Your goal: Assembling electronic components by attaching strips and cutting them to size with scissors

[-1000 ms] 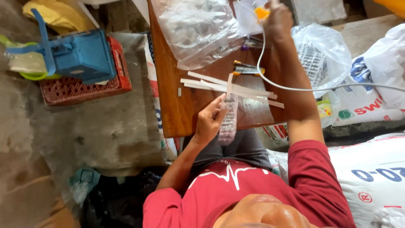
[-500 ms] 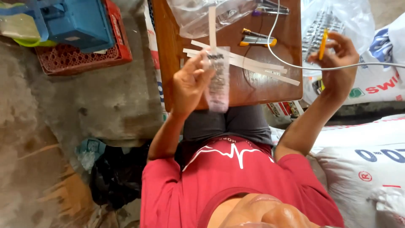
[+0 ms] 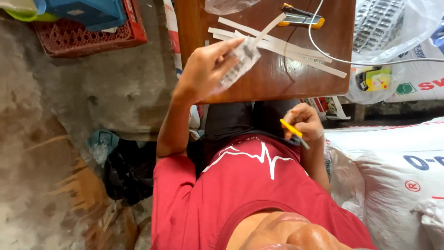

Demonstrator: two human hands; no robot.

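Note:
My left hand (image 3: 203, 69) is raised over the near edge of a brown wooden table (image 3: 277, 81) and grips a small clear plastic packet (image 3: 238, 65), with a white paper strip standing out of it. My right hand (image 3: 305, 121) is down by my lap, just below the table edge, closed around a thin yellow tool (image 3: 290, 130) with a dark tip. Several long white paper strips (image 3: 296, 48) lie across the table beyond the packet.
A yellow and black utility knife (image 3: 300, 16) and a white cable (image 3: 333, 56) lie on the table. A clear bag of blister packs (image 3: 384, 23) sits at the right, above white sacks (image 3: 393, 162). A red crate (image 3: 92, 37) stands at the left, and a black bag (image 3: 129, 171) lies on the ground.
My right hand has come down from beside the table's right end to my lap, still holding the yellow tool. My left hand keeps the packet, now tilted over the table's near edge.

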